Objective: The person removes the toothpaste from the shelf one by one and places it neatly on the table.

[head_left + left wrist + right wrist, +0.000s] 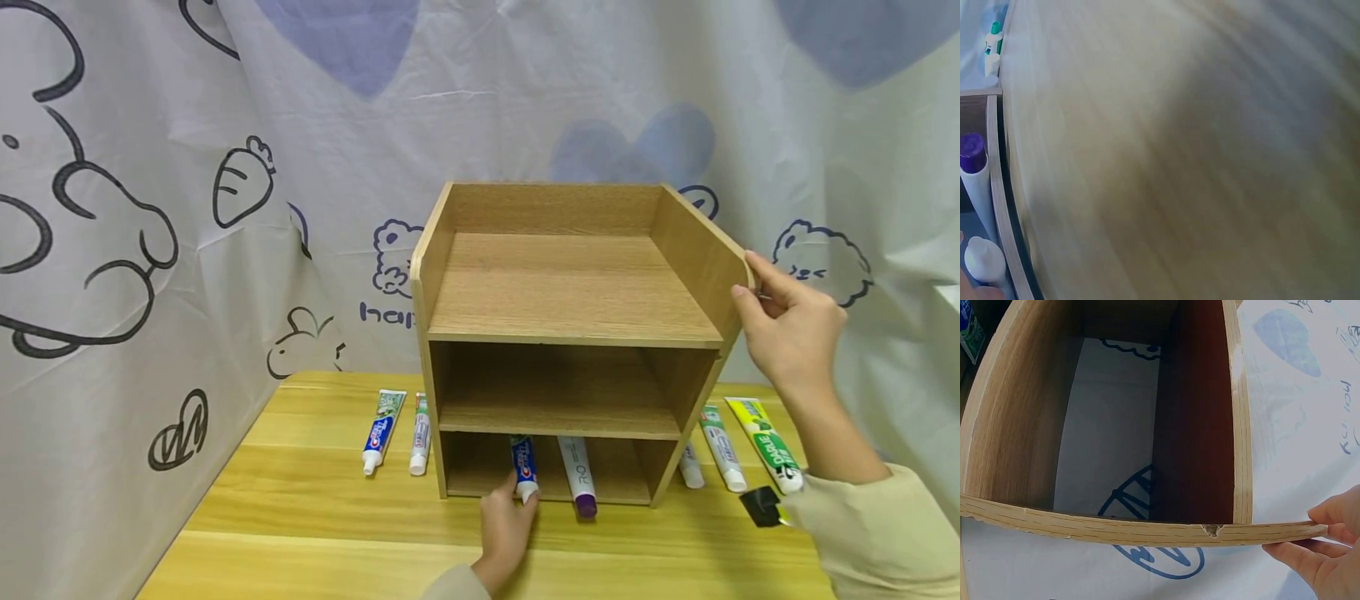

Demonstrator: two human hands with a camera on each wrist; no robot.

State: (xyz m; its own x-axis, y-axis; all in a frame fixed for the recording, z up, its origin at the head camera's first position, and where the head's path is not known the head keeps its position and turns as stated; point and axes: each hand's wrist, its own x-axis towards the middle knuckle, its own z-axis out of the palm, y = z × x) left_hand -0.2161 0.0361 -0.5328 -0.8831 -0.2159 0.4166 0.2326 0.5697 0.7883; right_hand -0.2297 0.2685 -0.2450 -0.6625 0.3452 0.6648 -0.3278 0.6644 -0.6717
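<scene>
Yellow table (pixel 300 517), printed curtain (pixel 495 92) behind | blue tube (pixel 523 462) is in bottom level of the shelf (pixel 570 283), cap end to front | left hand (pixel 505 518) pinches this end | right hand (pixel 798 329) grips the shelf's right edge | white tube with purple cap (pixel 576 467) lies near | more tubes (pixel 382 427) lie at both sides of shelf

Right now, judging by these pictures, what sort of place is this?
Probably an indoor tabletop set-up, perhaps staged for recording: a cloth with cartoon prints hangs behind a wooden table, where a wooden shelf stands with toothpaste tubes in and beside it.
</scene>
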